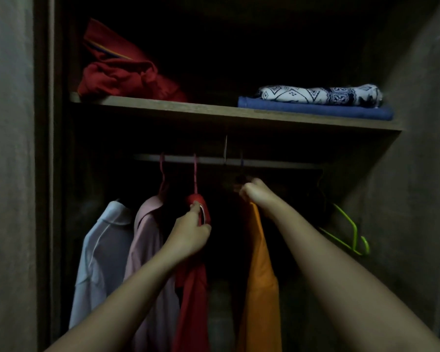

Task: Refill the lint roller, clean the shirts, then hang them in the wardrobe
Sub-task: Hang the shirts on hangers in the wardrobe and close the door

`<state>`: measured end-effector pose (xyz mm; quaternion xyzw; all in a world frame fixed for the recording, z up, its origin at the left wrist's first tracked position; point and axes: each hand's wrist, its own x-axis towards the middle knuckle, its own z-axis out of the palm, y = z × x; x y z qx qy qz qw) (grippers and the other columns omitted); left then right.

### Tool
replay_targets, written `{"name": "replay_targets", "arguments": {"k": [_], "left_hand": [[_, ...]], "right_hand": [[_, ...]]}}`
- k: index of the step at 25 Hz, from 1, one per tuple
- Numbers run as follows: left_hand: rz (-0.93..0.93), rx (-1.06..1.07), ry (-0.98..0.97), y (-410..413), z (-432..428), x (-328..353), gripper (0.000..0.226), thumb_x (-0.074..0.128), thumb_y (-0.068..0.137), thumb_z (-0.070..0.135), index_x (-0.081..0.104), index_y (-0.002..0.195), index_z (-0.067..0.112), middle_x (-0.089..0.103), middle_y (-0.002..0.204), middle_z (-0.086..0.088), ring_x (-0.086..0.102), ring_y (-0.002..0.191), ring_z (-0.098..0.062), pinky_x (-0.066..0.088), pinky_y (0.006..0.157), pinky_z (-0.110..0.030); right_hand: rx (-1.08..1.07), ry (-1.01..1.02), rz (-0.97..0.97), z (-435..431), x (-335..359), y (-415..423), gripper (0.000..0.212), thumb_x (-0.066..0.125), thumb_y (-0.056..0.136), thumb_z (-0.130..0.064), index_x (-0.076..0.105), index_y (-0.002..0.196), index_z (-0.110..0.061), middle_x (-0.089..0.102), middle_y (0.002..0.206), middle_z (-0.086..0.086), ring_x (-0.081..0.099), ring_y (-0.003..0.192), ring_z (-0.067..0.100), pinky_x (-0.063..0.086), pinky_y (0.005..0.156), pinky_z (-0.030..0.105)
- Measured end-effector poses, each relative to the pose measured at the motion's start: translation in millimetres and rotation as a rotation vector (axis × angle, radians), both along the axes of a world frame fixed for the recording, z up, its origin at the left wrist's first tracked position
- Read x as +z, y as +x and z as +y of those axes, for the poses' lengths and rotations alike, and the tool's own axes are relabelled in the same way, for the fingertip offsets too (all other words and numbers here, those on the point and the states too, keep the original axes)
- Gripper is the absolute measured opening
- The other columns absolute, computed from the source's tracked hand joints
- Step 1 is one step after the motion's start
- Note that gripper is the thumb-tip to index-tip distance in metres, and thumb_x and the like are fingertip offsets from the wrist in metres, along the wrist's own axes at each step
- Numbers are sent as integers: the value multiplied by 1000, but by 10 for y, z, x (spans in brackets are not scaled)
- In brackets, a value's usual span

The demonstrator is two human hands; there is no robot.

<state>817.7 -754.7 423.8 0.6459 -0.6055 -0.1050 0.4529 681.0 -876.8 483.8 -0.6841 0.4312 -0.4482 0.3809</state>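
This is a home, seen at an open built-in wardrobe [48, 174] in dim light; a wooden shelf [214, 114] crosses it near the top, carrying a crumpled red garment [122, 72] at the left and, at the right, a folded patterned cloth [318, 95] lying on a folded blue cloth [315, 110]; below the shelf runs a hanging rail [264, 163] with shirts on hangers side by side: a white shirt [99, 250], a pink shirt [148, 250], a red shirt [192, 301], an orange shirt [262, 288]; an empty green hanger [351, 232] sits at the far right; rough grey walls [8, 174] flank the opening on both sides.
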Motion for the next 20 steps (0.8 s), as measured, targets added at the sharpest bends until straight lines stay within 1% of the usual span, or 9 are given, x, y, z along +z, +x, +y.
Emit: {"name": "replay_targets", "arguments": {"k": [2,4,8,10,12,15,17,18,20], "left_hand": [[-16,0,3,32,-9,-5,68,50,88,10,22,149,14,41,146,-14,45,129,-25,36,94,-18],[-28,17,-5,62,-20,-16,67,51,87,11,24,148,15,45,143,-13,49,125,-24,39,95,-21],[-189,56,70,101,-19,-36,65,50,88,16,25,148,13,52,135,-18,52,121,-29,40,94,-26],[-444,159,2,83,99,52,47,49,88,27,48,133,16,64,114,-18,59,108,-36,46,85,-33],[-584,312,-317,88,258,322,30,46,88,40,64,99,18,70,89,-11,65,89,-35,50,71,-38],[-621,404,-925,129,471,1015,30,47,85,39,62,75,15,66,68,-6,65,63,-32,50,50,-37],[-705,396,-1163,241,534,1580,24,50,85,34,63,79,14,66,75,-7,65,66,-31,52,51,-39],[-749,385,-1156,331,544,1867,23,52,86,32,65,90,13,67,90,-8,65,79,-30,54,60,-41],[-876,474,-875,593,493,2350,40,56,87,39,57,120,16,48,136,-11,51,119,-28,48,92,-43]], "right_hand": [[-35,-51,73,-177,-1,67,19,51,90,-14,65,96,-3,59,79,9,53,63,15,38,44,16],[-52,-72,191,-284,-74,89,27,53,92,-22,63,110,-5,59,87,9,54,68,15,39,49,17],[-68,-45,207,-232,-236,98,20,49,91,-12,61,76,-9,57,61,0,49,64,16,39,49,17],[-140,-159,392,-75,-180,76,17,50,89,-15,62,85,-4,60,72,2,55,79,22,43,65,23],[-337,-584,465,52,-101,21,27,54,85,-23,62,105,-6,63,96,8,59,95,28,46,79,29],[-455,-1276,257,478,151,-18,28,52,81,-30,62,98,-11,61,94,8,54,89,26,41,81,34],[-509,-1483,241,697,440,-35,34,51,79,-34,61,104,-12,61,102,9,50,98,23,35,92,35],[-530,-1500,290,728,594,-37,42,49,79,-38,59,111,-12,61,112,9,49,108,23,31,100,38],[-559,-1422,499,746,851,-22,59,41,82,-52,54,126,-15,57,130,7,46,124,21,20,108,38]]}}
